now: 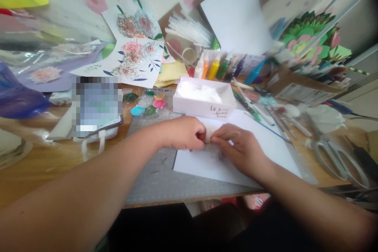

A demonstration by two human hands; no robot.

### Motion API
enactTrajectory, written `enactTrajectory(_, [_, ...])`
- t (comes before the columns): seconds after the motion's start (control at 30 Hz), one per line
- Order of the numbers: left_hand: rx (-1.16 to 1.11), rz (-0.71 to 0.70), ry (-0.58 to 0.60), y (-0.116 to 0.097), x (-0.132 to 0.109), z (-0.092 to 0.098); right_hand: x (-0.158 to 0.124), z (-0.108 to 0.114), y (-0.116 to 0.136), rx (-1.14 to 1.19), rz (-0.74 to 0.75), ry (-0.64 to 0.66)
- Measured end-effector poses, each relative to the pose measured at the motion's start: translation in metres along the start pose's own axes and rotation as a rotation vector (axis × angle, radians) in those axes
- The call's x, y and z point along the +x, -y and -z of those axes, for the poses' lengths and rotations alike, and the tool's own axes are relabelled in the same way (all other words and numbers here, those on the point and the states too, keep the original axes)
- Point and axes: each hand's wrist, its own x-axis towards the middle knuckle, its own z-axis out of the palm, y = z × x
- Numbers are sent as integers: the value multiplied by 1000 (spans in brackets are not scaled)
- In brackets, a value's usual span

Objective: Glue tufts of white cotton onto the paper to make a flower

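My left hand is curled closed around one side of a small off-white soft-looking piece. From the other side, the thumb and fingers of my right hand pinch it. Its exact kind is blurred and partly hidden by the fingers. Both hands are over a white sheet of paper, which lies on a grey mat. Just beyond my hands stands a white open box with handwriting on its side. White crumpled material, like tissue or cotton, fills it.
Left of the box sits a flower-shaped paint palette; farther left, a propped-up tablet. Paint bottles line the back beside painted flower pictures. Brushes and large scissors lie at the right.
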Motion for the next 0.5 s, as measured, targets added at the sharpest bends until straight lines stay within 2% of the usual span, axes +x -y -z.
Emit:
enactTrajectory(0.1, [65,-47,-22,0,-1,-1,2,-3,0,22,-126,-10])
enactTrajectory(0.3, [98,-80,-86,-2,1,-4,4,0,-2,133,-251,-11])
enactTrajectory(0.5, [107,-70,-183,-2,3,-8,1,13,0,297,-121,-72])
